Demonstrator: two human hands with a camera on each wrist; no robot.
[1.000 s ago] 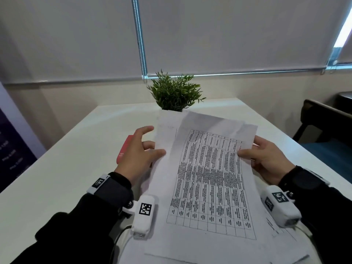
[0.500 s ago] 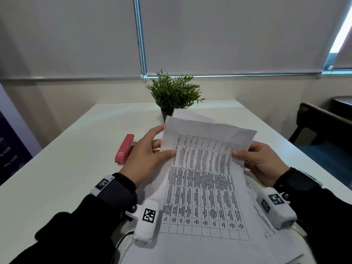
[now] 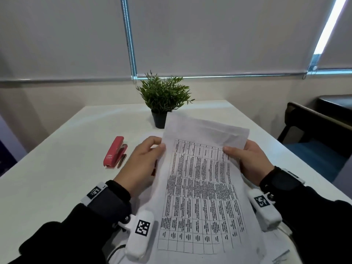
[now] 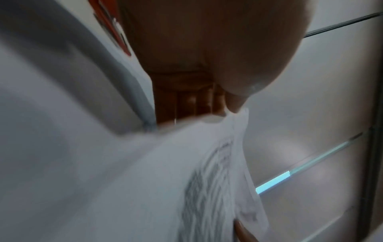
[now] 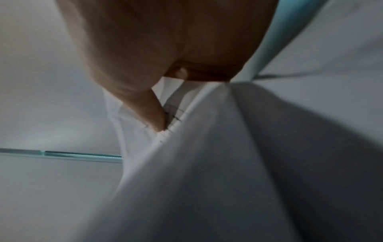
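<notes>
1. Head view: left grip and right grip hold the printed sheets by their side edges, tilted up over the table.
2. Only the head view shows the whole red stapler left of the left grip, and the plant behind the sheets.
3. Wrist views are blurred. They show each thumb pinching the paper edge against curled fingers.

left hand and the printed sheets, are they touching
Touching: in the head view the left hand pinches the left edge of the printed sheets.
</notes>
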